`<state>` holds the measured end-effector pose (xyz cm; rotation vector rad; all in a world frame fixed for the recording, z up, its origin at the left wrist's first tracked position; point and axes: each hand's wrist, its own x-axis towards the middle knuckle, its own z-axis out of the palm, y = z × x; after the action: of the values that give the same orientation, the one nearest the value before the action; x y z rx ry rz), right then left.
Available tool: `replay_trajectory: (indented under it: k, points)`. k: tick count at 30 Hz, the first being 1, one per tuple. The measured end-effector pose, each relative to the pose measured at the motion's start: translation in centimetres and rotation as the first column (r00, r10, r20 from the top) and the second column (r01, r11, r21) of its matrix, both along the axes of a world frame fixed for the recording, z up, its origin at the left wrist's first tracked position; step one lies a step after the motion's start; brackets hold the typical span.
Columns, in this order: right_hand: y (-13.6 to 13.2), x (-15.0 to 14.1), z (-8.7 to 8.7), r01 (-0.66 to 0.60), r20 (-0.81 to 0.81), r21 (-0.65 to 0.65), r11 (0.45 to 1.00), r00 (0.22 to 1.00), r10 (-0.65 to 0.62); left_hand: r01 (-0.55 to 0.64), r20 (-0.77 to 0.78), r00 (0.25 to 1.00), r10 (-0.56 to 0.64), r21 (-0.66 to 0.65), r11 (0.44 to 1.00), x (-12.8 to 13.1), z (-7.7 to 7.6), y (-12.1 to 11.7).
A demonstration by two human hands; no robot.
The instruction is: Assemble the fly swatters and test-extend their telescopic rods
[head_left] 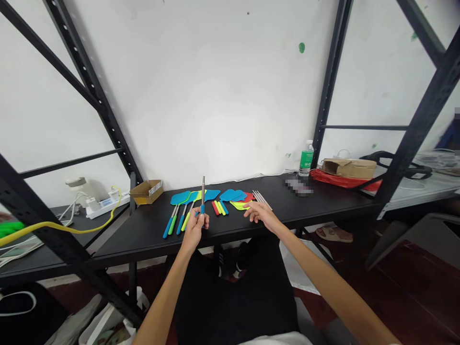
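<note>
My left hand (197, 225) is closed round the blue grip of a metal rod (203, 192), which stands upright above the black table (151, 230). My right hand (259, 212) lies on the table with its fingers stretched out, touching the edge of a pile of coloured swatter heads (237, 197) in blue, red and yellow. Bare metal rods (261, 197) lie just beyond its fingertips. Several finished fly swatters (181, 207) with blue and green handles lie left of the upright rod. Loose coloured grips (219, 207) lie between the two hands.
A small cardboard box (146, 190) sits at the table's back left. At the back right stand a green-labelled bottle (306, 159), a red bag (341, 181) and a brown box (349, 167). A power strip (106, 203) and a yellow cable (53, 226) lie on the left table. Black shelf struts (409, 148) frame the desk.
</note>
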<state>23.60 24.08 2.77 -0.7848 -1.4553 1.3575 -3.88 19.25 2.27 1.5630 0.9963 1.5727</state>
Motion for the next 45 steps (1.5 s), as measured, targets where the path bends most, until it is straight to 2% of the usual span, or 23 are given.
replay_trajectory:
  k: [8,17,23,35,45]
  points:
    - [0.52,-0.14,-0.79,-0.002,0.048,0.052,0.999,0.999,0.0,0.01,0.092,0.996,-0.005,-0.062,0.998,-0.04,0.24,-0.08]
    - [0.44,-0.2,-0.72,0.0,0.064,0.067,0.998,0.998,-0.005,-0.037,0.135,0.99,0.044,-0.056,0.998,-0.1,0.21,-0.14]
    - [0.34,-0.25,-0.61,0.002,0.073,0.078,0.997,0.997,-0.008,0.0,0.194,0.981,0.015,-0.077,0.997,-0.2,0.3,-0.09]
    - [0.26,-0.3,-0.57,0.008,0.092,0.082,0.997,0.996,-0.016,-0.027,0.157,0.987,0.026,0.003,1.0,0.12,0.46,-0.5]
    - [0.36,-0.29,-0.75,0.006,0.097,0.091,0.996,0.995,-0.015,0.023,0.142,0.99,-0.023,0.001,1.0,-0.09,0.41,-0.35]
